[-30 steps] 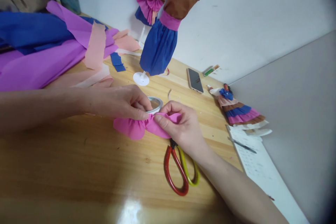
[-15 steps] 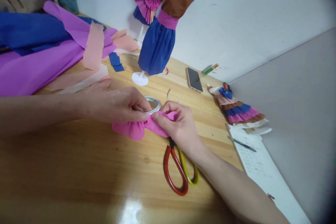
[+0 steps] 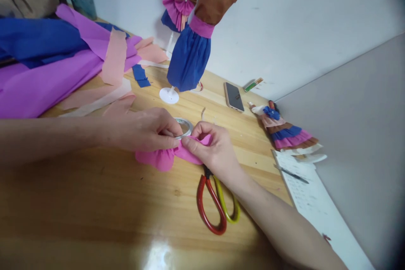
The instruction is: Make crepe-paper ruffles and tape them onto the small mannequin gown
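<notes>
Strip [image 3: 167, 159], pink, one piece: low over the table [image 3: 126, 211], between your two hands, its long axis running left to right across you. Gathered near its middle, close by your left thumb; the left part fans toward the near side.

Left hand [image 3: 147, 130]: thumb and fingers drawn together, pinching the far edge at the gather; your fingertips behind are partly hidden.

Right hand [image 3: 213, 147]: pinching the right part between thumb and forefinger. Your two thumbs lie near each other, apart, both on the strip; the left is the nearer to the gather.

Tape [image 3: 191, 128], one roll: just beyond the strip, on its far side. Your left fingers overlap its opening; whether they touch it you cannot tell from here.

Scissors [image 3: 217, 199], one pair: red and yellow handles pointing toward you, below your right hand, on the near side of the strip.
</notes>
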`<state>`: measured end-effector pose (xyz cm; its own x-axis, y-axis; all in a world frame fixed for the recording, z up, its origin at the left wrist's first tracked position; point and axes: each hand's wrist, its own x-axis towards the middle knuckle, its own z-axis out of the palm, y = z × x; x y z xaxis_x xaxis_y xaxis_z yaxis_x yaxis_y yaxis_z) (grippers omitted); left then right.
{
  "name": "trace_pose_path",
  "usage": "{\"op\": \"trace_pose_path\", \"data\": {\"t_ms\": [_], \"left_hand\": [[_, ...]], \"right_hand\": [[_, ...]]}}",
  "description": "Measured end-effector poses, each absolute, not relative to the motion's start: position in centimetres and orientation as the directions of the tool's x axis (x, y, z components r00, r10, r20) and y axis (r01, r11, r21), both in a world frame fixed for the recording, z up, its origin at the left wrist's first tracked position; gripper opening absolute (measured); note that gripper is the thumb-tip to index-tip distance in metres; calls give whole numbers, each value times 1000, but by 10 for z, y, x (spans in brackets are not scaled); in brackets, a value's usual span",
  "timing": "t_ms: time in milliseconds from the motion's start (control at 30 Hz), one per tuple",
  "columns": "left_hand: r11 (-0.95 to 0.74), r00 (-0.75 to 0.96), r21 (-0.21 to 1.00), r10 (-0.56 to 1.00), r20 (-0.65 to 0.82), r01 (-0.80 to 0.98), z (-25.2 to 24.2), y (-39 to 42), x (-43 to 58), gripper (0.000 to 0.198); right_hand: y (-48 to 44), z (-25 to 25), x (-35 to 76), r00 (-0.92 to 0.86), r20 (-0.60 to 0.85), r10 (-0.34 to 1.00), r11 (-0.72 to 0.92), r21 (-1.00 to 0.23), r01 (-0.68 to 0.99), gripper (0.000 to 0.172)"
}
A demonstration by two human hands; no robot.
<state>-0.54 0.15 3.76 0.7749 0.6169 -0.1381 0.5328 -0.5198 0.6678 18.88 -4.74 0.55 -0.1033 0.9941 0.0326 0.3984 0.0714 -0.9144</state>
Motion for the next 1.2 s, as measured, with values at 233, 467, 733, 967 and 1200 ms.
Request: {"op": "trace_pose_path", "data": {"t_ms": [233, 467, 733, 967, 1200], "left_hand": [[-330, 821, 855, 543, -174, 399, 40, 14, -6, 28], [-318, 832, 870, 529, -165, 375, 38, 16, -7, 25], [-384, 781, 802, 605, -155, 457, 42, 11, -7, 29], [-372, 689, 716, 694, -208, 591, 43, 9, -7, 23], [-353, 695, 763, 699, -170, 541, 42, 5, -6, 40]], "right_hand": [[-48, 16, 199, -154, 57, 986, 112, -921, 374, 34], [-53, 13, 196, -191, 311, 931, 360, -703, 613, 26], [-60, 13, 193, -194, 462, 865, 454, -560, 692, 25], [-57, 12, 195, -164, 464, 870, 442, -588, 678, 12], [-60, 10, 190, -163, 386, 908, 404, -705, 583, 12]]}}
